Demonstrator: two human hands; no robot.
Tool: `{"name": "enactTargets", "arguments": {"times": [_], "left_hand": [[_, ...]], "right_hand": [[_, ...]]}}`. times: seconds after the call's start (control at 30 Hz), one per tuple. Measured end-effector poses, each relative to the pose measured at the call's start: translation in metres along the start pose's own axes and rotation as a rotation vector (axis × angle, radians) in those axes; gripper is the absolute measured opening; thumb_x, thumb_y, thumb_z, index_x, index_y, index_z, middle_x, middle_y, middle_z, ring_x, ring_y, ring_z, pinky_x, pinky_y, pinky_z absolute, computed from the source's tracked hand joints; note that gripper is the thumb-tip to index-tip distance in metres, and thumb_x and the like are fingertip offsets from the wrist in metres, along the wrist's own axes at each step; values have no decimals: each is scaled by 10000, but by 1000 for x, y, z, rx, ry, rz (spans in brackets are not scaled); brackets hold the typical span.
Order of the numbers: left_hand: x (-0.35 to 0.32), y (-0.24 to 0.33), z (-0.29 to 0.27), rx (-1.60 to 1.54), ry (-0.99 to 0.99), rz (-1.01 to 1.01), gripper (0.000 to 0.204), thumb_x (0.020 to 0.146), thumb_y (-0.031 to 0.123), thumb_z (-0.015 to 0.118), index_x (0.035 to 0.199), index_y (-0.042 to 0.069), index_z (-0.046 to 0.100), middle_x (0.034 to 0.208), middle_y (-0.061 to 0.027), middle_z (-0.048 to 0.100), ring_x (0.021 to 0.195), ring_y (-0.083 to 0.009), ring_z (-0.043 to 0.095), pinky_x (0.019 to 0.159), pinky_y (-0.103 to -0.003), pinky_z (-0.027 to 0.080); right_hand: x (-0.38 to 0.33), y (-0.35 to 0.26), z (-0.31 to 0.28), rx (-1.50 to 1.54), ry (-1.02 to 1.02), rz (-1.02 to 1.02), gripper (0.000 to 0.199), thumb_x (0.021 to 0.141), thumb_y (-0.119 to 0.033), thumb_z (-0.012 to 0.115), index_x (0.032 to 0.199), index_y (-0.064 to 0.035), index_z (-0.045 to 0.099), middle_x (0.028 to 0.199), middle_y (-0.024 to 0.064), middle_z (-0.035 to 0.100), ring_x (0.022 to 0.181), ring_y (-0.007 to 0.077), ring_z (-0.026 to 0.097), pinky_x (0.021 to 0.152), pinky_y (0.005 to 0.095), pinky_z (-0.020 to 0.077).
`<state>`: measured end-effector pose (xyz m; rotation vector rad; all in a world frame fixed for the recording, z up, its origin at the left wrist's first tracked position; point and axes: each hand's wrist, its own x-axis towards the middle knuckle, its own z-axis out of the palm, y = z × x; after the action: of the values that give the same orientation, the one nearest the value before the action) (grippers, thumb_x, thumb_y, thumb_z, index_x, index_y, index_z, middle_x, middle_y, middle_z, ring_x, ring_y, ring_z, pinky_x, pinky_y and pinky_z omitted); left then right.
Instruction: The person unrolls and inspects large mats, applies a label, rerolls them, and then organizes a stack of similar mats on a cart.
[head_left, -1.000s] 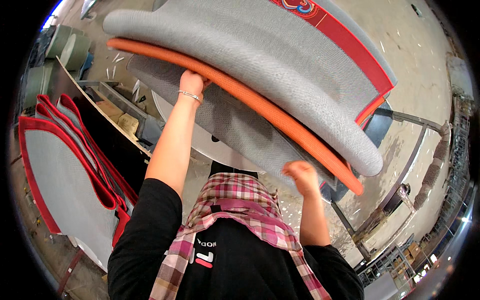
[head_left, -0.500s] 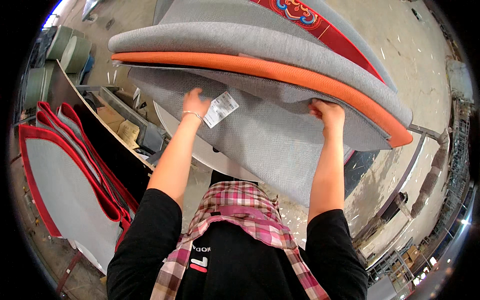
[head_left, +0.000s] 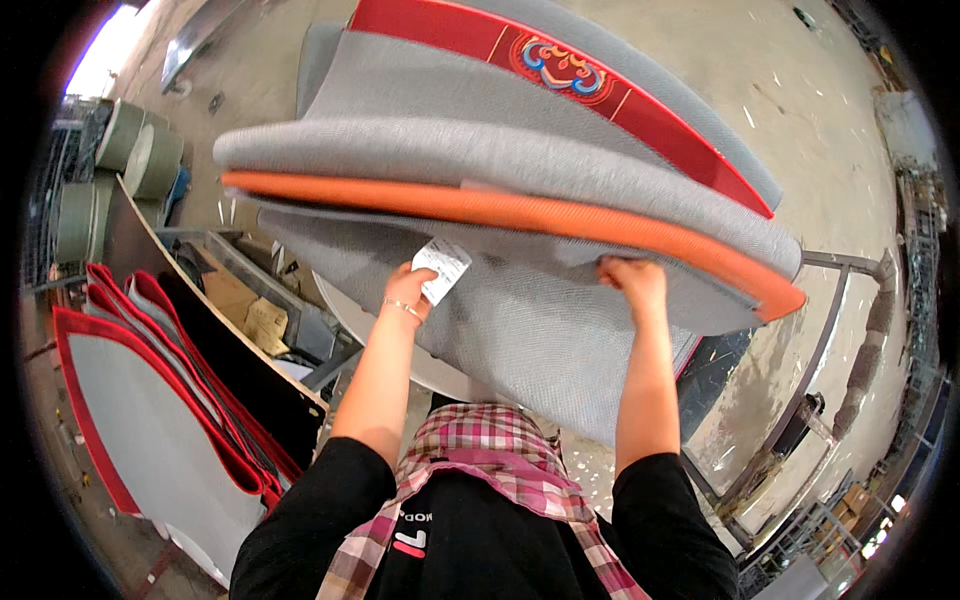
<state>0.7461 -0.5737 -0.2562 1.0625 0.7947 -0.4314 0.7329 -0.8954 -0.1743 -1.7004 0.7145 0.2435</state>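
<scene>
A large grey mat [head_left: 540, 345] hangs in front of me with its woven back showing. My left hand [head_left: 408, 288] pinches a white printed paper label [head_left: 447, 272] between thumb and fingers, at the mat's left part. Farther right, my right hand [head_left: 638, 283] is closed on a fold of the grey mat, just below an orange mat edge [head_left: 450, 205]. What its fingertips hold is partly hidden. Behind the orange edge lies a thick folded grey mat [head_left: 400, 150].
At the back, a grey mat carries a red patterned border [head_left: 440, 38]. Folded red-edged grey mats [head_left: 150, 400] lean on the left beside a curved black board [head_left: 230, 370]. A tray of scraps [head_left: 215, 240] stands beyond it. Metal frame bars [head_left: 835, 320] are on the right.
My left fingers have closed on the label, which lay against the mat beside them before. My right hand keeps its grip. The mats sit lower in the view.
</scene>
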Motion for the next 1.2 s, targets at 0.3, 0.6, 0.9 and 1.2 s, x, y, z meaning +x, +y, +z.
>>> {"name": "enactTargets", "arguments": {"times": [0.3, 0.6, 0.9, 1.2], "left_hand": [[-36, -19, -17, -621, 48, 77, 334, 813, 213, 374, 1070, 18, 462, 1091, -111, 495, 1018, -277, 456, 879, -429, 362], [-21, -61, -51, -772, -85, 71, 406, 827, 341, 417, 1084, 31, 463, 1117, -88, 494, 1026, -272, 456, 880, -429, 369], [-18, -46, -62, -781, -42, 148, 399, 818, 335, 446, 1081, 35, 461, 1100, -80, 500, 1003, -266, 469, 866, -417, 384], [-64, -25, -77, -465, 5, 75, 398, 848, 329, 317, 1149, 88, 420, 1120, -107, 485, 1004, -283, 471, 822, -399, 408]], "right_hand": [[-111, 140, 49, 1031, 4, 301, 386, 777, -315, 531, 1066, -70, 454, 1036, 65, 505, 942, 197, 484, 819, 375, 408], [-165, 213, -13, 1302, 495, 324, 334, 791, -326, 510, 1043, -115, 452, 984, 47, 520, 898, 207, 510, 752, 355, 456], [-206, 171, -18, 951, 338, 342, 284, 818, -164, 488, 1090, -132, 415, 1042, 39, 508, 899, 197, 527, 731, 341, 469], [-309, 197, 8, -297, 119, 13, 264, 798, -199, 521, 1038, -93, 497, 989, 65, 545, 918, 212, 517, 762, 366, 424]]}}
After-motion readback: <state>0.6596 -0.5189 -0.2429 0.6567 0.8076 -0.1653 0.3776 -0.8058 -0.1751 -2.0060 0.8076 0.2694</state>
